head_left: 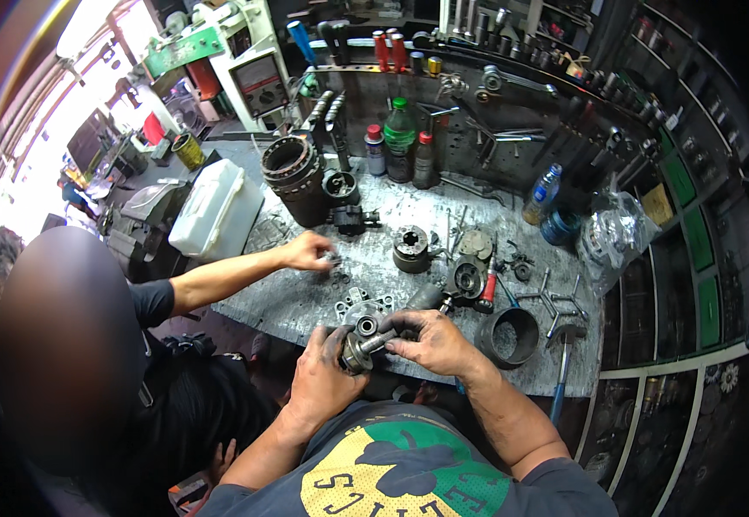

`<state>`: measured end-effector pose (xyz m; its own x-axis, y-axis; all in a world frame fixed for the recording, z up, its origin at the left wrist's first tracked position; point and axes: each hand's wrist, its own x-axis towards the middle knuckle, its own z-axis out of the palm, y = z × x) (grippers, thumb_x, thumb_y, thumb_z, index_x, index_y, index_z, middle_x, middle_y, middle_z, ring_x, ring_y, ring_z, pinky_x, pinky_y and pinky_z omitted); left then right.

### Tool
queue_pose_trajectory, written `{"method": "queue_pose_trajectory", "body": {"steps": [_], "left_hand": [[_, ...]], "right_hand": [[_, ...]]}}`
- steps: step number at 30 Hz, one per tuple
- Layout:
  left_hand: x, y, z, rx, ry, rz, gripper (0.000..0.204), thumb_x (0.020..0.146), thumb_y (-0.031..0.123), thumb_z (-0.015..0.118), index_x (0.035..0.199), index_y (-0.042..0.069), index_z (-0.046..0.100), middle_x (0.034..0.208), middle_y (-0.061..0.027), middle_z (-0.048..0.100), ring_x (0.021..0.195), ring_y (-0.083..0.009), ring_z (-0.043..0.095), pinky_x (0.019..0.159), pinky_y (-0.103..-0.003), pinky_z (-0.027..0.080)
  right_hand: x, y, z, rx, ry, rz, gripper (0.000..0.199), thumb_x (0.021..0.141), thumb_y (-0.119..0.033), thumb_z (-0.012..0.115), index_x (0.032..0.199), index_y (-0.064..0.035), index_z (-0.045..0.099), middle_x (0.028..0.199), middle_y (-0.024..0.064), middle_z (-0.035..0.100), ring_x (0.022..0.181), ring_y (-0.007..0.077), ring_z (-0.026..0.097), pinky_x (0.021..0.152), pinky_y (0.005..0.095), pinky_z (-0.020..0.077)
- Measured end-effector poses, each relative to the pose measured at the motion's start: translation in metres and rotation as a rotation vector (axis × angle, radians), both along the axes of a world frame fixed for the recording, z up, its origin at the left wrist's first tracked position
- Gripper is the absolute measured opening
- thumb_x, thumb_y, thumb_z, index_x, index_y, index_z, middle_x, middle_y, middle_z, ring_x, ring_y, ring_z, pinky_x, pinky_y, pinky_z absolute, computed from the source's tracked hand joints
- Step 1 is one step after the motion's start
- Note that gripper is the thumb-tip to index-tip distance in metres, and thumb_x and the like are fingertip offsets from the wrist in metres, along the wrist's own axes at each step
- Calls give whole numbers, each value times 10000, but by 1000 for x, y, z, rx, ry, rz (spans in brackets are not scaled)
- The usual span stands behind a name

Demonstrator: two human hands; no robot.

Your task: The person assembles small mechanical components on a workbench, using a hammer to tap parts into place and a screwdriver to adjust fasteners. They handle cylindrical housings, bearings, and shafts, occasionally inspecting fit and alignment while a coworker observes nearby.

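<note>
Low in the frame's middle, the left hand (323,379) is closed around the flanged end of a short metal shaft (362,346). The right hand (430,340) pinches the shaft's other end with curled fingers. The shaft's long axis runs from lower left to upper right, between the two hands, just above the bench (305,302) edge. To the right, a dark ring (506,336) stands open, seemingly empty. A co-worker's hand (307,252) touches small parts at centre left.

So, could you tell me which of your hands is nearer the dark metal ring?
Right. The right hand is just left of the dark metal ring; the left hand is farther left.
</note>
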<state>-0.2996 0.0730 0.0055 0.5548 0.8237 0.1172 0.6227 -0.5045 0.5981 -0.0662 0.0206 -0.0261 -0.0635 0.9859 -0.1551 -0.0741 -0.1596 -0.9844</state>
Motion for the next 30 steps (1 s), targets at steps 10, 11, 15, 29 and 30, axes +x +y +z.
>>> {"method": "queue_pose_trajectory", "body": {"steps": [10,11,15,29,30], "left_hand": [[15,-9,-1,114,-126,-147,711,692,89,899,1364,2,681,1232,-191,644,1051,-410,734,886,-465,624],[15,-10,-2,111,-124,-149,713,693,88,901,1366,2,680,1231,-191,644,1053,-410,733,885,-465,623],[17,-11,-1,92,-115,-149,731,698,89,913,1386,21,676,1237,-193,640,1063,-413,726,884,-465,620],[13,-10,8,182,-121,-163,749,716,88,920,1424,71,675,1273,-188,625,1047,-408,723,876,-464,614],[12,-10,9,165,-119,-158,734,717,100,919,1411,62,681,1258,-192,626,1054,-409,720,878,-465,614]], "right_hand": [[13,-31,17,184,-195,-56,278,935,-50,804,1209,-14,775,1005,36,775,929,101,689,846,304,577],[13,-33,17,211,-183,-67,269,934,-48,801,1201,-16,776,1005,38,775,931,100,689,846,302,576],[14,-38,15,100,-156,-80,257,930,-44,798,1181,2,766,986,28,771,912,93,684,843,298,575],[14,-44,9,28,-111,-135,289,914,-32,854,1192,-7,775,1075,1,756,991,79,682,887,274,573],[14,-44,8,23,-66,-137,287,926,-35,849,1201,-3,774,1081,5,760,988,80,685,887,274,574]]}}
